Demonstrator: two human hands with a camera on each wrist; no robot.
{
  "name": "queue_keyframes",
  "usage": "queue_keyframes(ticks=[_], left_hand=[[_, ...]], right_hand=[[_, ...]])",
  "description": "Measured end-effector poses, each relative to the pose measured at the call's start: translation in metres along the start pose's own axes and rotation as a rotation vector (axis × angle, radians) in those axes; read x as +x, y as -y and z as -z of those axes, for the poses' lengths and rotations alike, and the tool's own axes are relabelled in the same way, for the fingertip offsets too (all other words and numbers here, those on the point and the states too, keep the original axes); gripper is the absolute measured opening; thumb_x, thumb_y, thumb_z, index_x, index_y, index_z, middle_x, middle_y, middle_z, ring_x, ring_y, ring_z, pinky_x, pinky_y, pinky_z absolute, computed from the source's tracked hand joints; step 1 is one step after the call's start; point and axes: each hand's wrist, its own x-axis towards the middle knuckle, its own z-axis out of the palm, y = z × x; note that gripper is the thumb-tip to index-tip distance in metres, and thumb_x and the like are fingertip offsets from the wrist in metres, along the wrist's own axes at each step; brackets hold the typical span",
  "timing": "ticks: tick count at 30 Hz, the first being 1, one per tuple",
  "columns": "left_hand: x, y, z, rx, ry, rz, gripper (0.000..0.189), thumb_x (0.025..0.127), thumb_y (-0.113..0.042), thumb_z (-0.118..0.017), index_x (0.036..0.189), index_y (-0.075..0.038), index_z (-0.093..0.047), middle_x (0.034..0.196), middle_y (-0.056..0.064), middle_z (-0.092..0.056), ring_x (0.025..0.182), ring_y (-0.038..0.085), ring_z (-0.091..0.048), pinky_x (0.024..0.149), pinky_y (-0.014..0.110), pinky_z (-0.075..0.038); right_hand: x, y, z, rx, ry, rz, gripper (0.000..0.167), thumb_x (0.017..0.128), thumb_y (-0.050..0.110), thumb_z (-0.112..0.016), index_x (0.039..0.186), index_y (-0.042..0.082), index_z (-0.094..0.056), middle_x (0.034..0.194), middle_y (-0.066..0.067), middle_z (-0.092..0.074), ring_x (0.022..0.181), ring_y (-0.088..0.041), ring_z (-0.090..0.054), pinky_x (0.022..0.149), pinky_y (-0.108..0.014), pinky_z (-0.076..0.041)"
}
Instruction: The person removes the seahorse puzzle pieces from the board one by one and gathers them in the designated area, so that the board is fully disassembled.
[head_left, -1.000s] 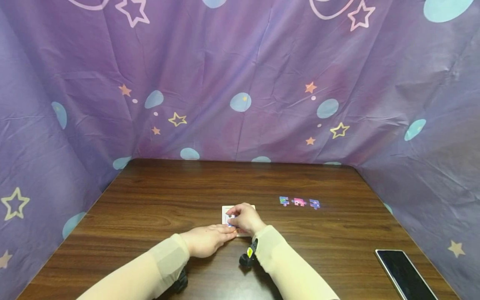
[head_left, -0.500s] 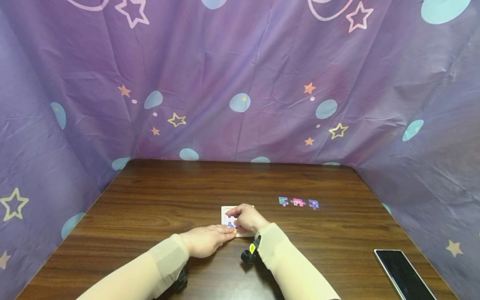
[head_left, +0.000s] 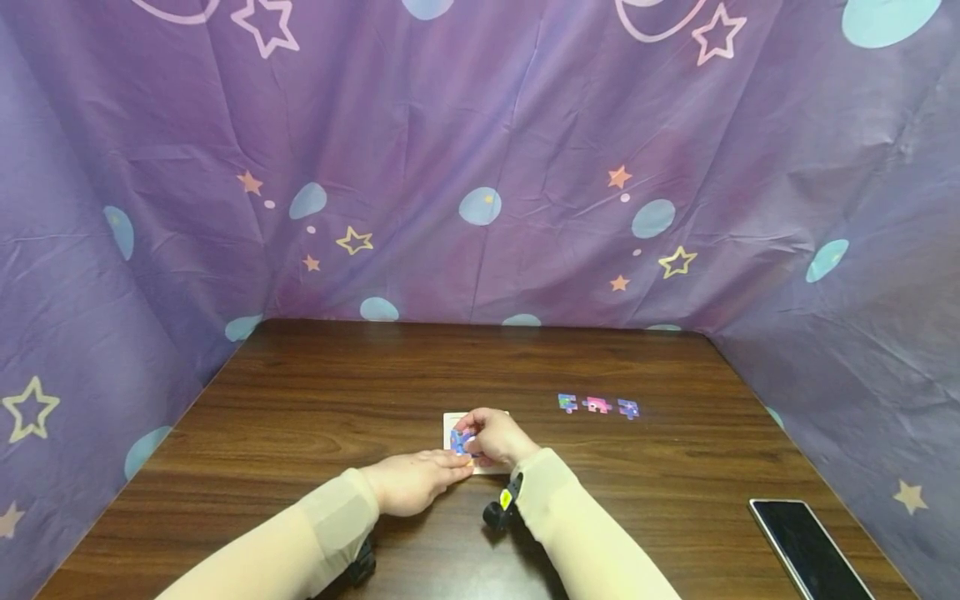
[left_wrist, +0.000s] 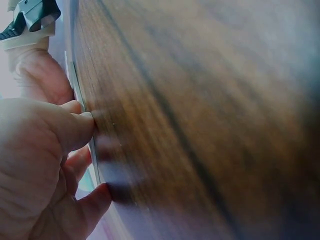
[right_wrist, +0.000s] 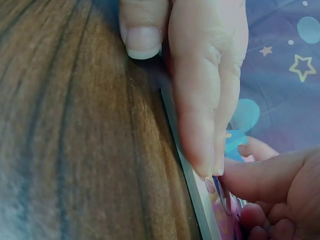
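In the head view a small white-framed jigsaw board [head_left: 448,419] lies flat on the table, partly covered by both hands. My left hand [head_left: 408,482] rests with fairly straight fingers on its near left corner; the right wrist view shows those fingers [right_wrist: 197,100] pressing down at the board's edge. Between the thumb and fingers of my right hand [head_left: 497,435] is a blue jigsaw piece [head_left: 459,442], over the left part of the board. Seen from the right wrist, this piece [right_wrist: 234,142] stands tilted up. Pink and yellow pieces show on the board beneath.
Three loose jigsaw pieces lie in a row beyond the right hand: a blue-green one [head_left: 567,402], a pink one [head_left: 597,405] and a blue-purple one [head_left: 628,408]. A phone [head_left: 810,546] lies at the table's right front. Purple cloth [head_left: 480,150] hangs behind the table.
The blue piece in my right hand has turned, showing more of its blue face over the board's left part. My left hand has stayed in place.
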Motion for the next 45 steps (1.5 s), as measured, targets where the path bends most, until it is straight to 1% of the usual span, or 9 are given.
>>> queue_keyframes(ticks=[7, 9, 13, 21, 27, 32, 36, 42, 45], left_hand=[[0.0000, -0.0009, -0.0008, -0.013, 0.023, 0.030, 0.042, 0.099, -0.010, -0.046, 0.141, -0.008, -0.049, 0.145, 0.007, -0.047, 0.134, 0.019, -0.042, 0.112, 0.032, -0.033], [0.0004, -0.0011, -0.0007, -0.011, 0.028, 0.034, 0.042, 0.099, -0.011, -0.046, 0.141, -0.008, -0.049, 0.145, 0.007, -0.047, 0.135, 0.019, -0.042, 0.112, 0.032, -0.032], [0.0014, -0.0010, -0.0004, -0.010, 0.028, 0.030, 0.043, 0.099, -0.010, -0.046, 0.142, -0.008, -0.048, 0.146, 0.008, -0.046, 0.135, 0.020, -0.041, 0.113, 0.032, -0.032], [0.0017, 0.0003, -0.0014, -0.014, 0.019, 0.023, 0.043, 0.099, -0.010, -0.047, 0.142, -0.007, -0.048, 0.146, 0.008, -0.046, 0.135, 0.019, -0.041, 0.113, 0.032, -0.032], [0.0016, -0.0001, -0.0007, -0.001, 0.021, 0.018, 0.043, 0.100, -0.011, -0.046, 0.142, -0.007, -0.047, 0.146, 0.008, -0.046, 0.135, 0.019, -0.041, 0.113, 0.033, -0.032], [-0.0003, -0.0009, 0.0010, 0.002, 0.009, 0.007, 0.042, 0.098, -0.009, -0.048, 0.140, -0.006, -0.050, 0.144, 0.009, -0.048, 0.134, 0.021, -0.043, 0.112, 0.034, -0.034], [-0.0005, -0.0010, 0.0002, 0.001, 0.010, 0.011, 0.042, 0.098, -0.010, -0.048, 0.140, -0.007, -0.050, 0.144, 0.009, -0.048, 0.134, 0.021, -0.043, 0.112, 0.034, -0.034], [0.0013, 0.0004, -0.0018, 0.009, 0.011, 0.010, 0.042, 0.099, -0.010, -0.047, 0.141, -0.007, -0.049, 0.145, 0.008, -0.047, 0.134, 0.020, -0.042, 0.112, 0.032, -0.033], [0.0016, 0.0007, -0.0013, 0.008, 0.015, 0.011, 0.042, 0.099, -0.010, -0.047, 0.141, -0.007, -0.049, 0.145, 0.008, -0.047, 0.134, 0.020, -0.042, 0.113, 0.032, -0.032]], right_hand=[[-0.0021, -0.0003, 0.0013, -0.013, 0.003, 0.022, 0.019, 0.075, -0.011, -0.067, 0.093, -0.003, -0.063, 0.076, -0.002, -0.056, 0.058, -0.010, -0.051, 0.042, -0.016, -0.044], [-0.0022, -0.0010, 0.0020, -0.014, 0.006, 0.033, 0.016, 0.079, -0.007, -0.068, 0.093, -0.003, -0.064, 0.075, -0.002, -0.057, 0.057, -0.009, -0.051, 0.042, -0.016, -0.044], [-0.0015, -0.0021, 0.0037, 0.004, 0.006, 0.055, 0.015, 0.083, -0.004, -0.066, 0.098, -0.004, -0.063, 0.076, -0.002, -0.058, 0.056, -0.009, -0.050, 0.041, -0.017, -0.044], [-0.0011, -0.0004, 0.0070, 0.031, 0.009, 0.066, 0.014, 0.082, -0.007, -0.065, 0.089, -0.002, -0.055, 0.071, -0.002, -0.053, 0.051, -0.009, -0.045, 0.039, -0.016, -0.040], [-0.0021, 0.0013, 0.0074, 0.021, 0.005, 0.062, 0.011, 0.083, -0.005, -0.066, 0.088, -0.002, -0.057, 0.071, -0.003, -0.054, 0.051, -0.009, -0.046, 0.039, -0.017, -0.040], [0.0004, -0.0023, 0.0075, 0.039, -0.014, 0.083, 0.010, 0.080, -0.008, -0.068, 0.085, -0.004, -0.061, 0.067, -0.002, -0.056, 0.049, -0.008, -0.045, 0.038, -0.016, -0.038], [-0.0005, -0.0014, 0.0074, 0.056, -0.023, 0.080, 0.009, 0.078, -0.009, -0.068, 0.084, -0.005, -0.062, 0.065, -0.002, -0.057, 0.047, -0.008, -0.044, 0.037, -0.017, -0.037], [-0.0006, -0.0021, 0.0073, 0.073, -0.017, 0.074, 0.010, 0.079, -0.008, -0.068, 0.086, -0.007, -0.061, 0.066, -0.003, -0.056, 0.047, -0.008, -0.043, 0.037, -0.017, -0.036], [-0.0013, -0.0036, 0.0079, 0.071, -0.005, 0.100, 0.010, 0.079, -0.007, -0.069, 0.085, -0.004, -0.061, 0.067, -0.002, -0.057, 0.048, -0.008, -0.044, 0.039, -0.016, -0.037]])
